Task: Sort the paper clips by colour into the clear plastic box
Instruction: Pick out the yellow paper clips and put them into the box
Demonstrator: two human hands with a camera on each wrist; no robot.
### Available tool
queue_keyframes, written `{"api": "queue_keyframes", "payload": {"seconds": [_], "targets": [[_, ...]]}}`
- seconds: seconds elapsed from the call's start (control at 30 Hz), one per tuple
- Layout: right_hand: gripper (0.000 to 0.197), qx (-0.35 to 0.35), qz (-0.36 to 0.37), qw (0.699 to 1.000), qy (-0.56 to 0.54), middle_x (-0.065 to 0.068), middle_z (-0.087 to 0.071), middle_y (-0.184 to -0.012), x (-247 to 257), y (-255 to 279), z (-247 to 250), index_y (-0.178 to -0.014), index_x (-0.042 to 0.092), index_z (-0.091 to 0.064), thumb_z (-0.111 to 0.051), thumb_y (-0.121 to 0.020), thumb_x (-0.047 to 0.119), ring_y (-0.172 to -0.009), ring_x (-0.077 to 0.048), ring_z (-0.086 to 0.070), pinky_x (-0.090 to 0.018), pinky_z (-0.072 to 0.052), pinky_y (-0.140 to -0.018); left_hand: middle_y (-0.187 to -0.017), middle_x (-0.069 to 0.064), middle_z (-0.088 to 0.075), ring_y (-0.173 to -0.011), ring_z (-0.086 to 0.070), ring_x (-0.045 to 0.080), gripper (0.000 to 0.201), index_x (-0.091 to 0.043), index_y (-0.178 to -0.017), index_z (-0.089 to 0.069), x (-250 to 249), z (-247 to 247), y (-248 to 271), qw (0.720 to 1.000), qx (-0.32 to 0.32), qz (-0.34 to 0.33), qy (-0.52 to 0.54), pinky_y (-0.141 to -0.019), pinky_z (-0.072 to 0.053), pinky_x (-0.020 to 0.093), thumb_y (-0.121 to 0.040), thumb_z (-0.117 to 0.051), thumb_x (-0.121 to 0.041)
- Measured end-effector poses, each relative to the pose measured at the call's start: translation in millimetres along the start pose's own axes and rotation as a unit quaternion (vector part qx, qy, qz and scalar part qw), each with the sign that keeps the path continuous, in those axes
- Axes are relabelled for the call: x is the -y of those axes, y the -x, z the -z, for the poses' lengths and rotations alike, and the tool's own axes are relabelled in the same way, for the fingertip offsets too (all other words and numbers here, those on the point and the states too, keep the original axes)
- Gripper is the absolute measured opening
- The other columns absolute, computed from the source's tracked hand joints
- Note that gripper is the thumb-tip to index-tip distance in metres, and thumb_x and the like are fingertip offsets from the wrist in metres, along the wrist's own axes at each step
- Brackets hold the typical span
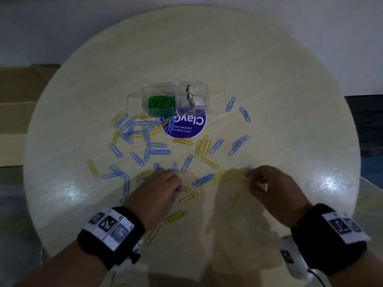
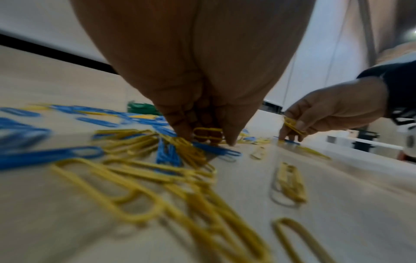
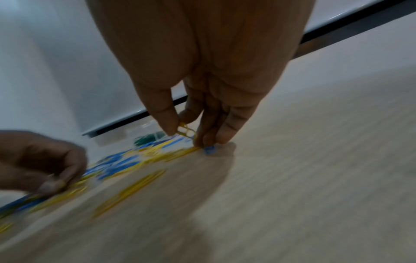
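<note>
Both hands at worktop (image 1: pixel 269 69) 6 o'clock, gathering one colour: right hand (image 1: pixel 273 183) fingers pinch yellow clips (image 3: pixel 185 130); left hand (image 1: pixel 159 187) fingers curl round yellow clips (image 2: pixel 208 135). Clear plastic box (image 1: pixel 176 98) at centre, green clips (image 1: pixel 160 102) inside.

Head view: from above, facing down at round table (image 1: pixel 269 79), hands at six o'clock. Wrist views: low, close over tabletop, facing twelve o'clock. Shared: scattered clips (image 2: pixel 139 170), opposite hand.
</note>
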State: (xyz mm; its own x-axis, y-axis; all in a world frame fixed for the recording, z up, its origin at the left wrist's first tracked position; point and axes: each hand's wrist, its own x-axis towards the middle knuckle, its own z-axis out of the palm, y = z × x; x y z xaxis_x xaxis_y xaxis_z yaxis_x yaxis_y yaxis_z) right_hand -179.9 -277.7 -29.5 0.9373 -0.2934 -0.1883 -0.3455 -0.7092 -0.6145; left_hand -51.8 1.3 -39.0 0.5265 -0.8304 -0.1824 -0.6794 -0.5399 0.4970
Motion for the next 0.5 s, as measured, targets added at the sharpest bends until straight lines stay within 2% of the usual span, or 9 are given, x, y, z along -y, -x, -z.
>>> {"api": "queue_keyframes", "payload": {"seconds": [0.07, 0.13, 0.2, 0.3, 0.33, 0.37, 0.4, 0.47, 0.5], "targets": [[0.014, -0.029, -0.040, 0.999, -0.002, -0.003, -0.069, -0.085, -10, -5, 7, -0.080, 0.018, -0.067, -0.073, -0.072, 0.007, -0.075, -0.024, -0.064, -0.040, -0.054, -0.073, -0.085, -0.003, -0.050, -0.084, -0.047, 0.020, 0.005, -0.020, -0.082, -0.054, 9, 7, 3, 0.998, -0.025, 0.045, -0.028, -0.074, -0.040, 0.032, -0.078, -0.049, -0.020], [0.017, -0.062, -0.071, 0.995, -0.015, -0.001, -0.071, -0.093, -19, -8, 16, -0.078, 0.023, -0.064, -0.072, -0.074, 0.010, -0.077, -0.021, -0.065, -0.039, -0.055, -0.076, -0.085, -0.003, -0.053, -0.084, -0.048, 0.021, 0.007, -0.020, -0.083, -0.056, 10, 15, 4, 0.995, -0.051, 0.075, -0.038, -0.075, -0.044, 0.037, -0.077, -0.053, -0.018], [0.025, -0.089, -0.075, 0.993, -0.031, 0.003, -0.071, -0.098, -19, -9, 22, -0.077, 0.030, -0.060, -0.073, -0.073, 0.009, -0.081, -0.016, -0.065, -0.034, -0.054, -0.078, -0.087, -0.005, -0.054, -0.086, -0.049, 0.018, 0.009, -0.022, -0.086, -0.057, -3, 16, 5, 0.998, -0.044, 0.048, 0.003, -0.078, -0.041, 0.033, -0.079, -0.053, -0.018], [0.031, -0.051, -0.004, 0.997, -0.054, 0.010, -0.071, -0.095, 1, -16, 18, -0.072, 0.031, -0.058, -0.073, -0.068, 0.004, -0.082, -0.003, -0.062, -0.014, -0.047, -0.075, -0.086, -0.009, -0.055, -0.085, -0.050, 0.012, 0.006, -0.025, -0.084, -0.056, -27, 3, 14, 0.998, 0.035, -0.027, 0.046, -0.077, -0.038, 0.026, -0.081, -0.054, -0.021], [0.030, -0.020, 0.024, 0.998, -0.050, 0.010, -0.071, -0.093, 9, -19, 13, -0.071, 0.029, -0.058, -0.073, -0.066, 0.003, -0.084, -0.001, -0.061, -0.008, -0.044, -0.074, -0.086, -0.008, -0.055, -0.085, -0.050, 0.012, 0.004, -0.026, -0.083, -0.055, -29, -2, 18, 0.997, 0.049, -0.037, 0.039, -0.077, -0.038, 0.025, -0.081, -0.053, -0.024], [0.029, 0.008, 0.049, 0.998, -0.037, 0.008, -0.071, -0.092, 16, -22, 7, -0.069, 0.027, -0.057, -0.072, -0.065, 0.003, -0.084, -0.002, -0.061, -0.007, -0.043, -0.073, -0.085, -0.008, -0.055, -0.085, -0.049, 0.013, 0.004, -0.026, -0.082, -0.055, -27, -6, 21, 0.998, 0.051, -0.032, 0.036, -0.077, -0.039, 0.026, -0.081, -0.052, -0.025], [0.028, 0.029, 0.072, 0.997, -0.020, 0.005, -0.071, -0.090, 21, -25, 2, -0.068, 0.026, -0.055, -0.071, -0.064, 0.003, -0.081, -0.005, -0.062, -0.013, -0.045, -0.074, -0.085, -0.008, -0.054, -0.085, -0.049, 0.013, 0.003, -0.025, -0.082, -0.055, -23, -7, 24, 0.998, 0.040, -0.015, 0.038, -0.077, -0.039, 0.028, -0.081, -0.052, -0.026], [0.028, 0.054, 0.096, 0.994, 0.007, 0.000, -0.069, -0.088, 28, -32, -5, -0.066, 0.028, -0.053, -0.068, -0.063, 0.006, -0.080, -0.020, -0.064, -0.030, -0.051, -0.074, -0.085, -0.011, -0.054, -0.085, -0.049, 0.010, 0.006, -0.027, -0.082, -0.057, -14, -4, 28, 0.998, 0.001, 0.031, 0.057, -0.079, -0.039, 0.029, -0.081, -0.060, -0.023], [0.025, 0.070, 0.104, 0.992, 0.020, -0.001, -0.068, -0.089, 31, -34, -8, -0.065, 0.027, -0.054, -0.068, -0.063, 0.007, -0.081, -0.024, -0.064, -0.034, -0.051, -0.075, -0.086, -0.013, -0.054, -0.086, -0.050, 0.009, 0.009, -0.027, -0.083, -0.059, -11, -1, 30, 0.996, -0.015, 0.050, 0.074, -0.081, -0.040, 0.028, -0.080, -0.065, -0.021]]}}
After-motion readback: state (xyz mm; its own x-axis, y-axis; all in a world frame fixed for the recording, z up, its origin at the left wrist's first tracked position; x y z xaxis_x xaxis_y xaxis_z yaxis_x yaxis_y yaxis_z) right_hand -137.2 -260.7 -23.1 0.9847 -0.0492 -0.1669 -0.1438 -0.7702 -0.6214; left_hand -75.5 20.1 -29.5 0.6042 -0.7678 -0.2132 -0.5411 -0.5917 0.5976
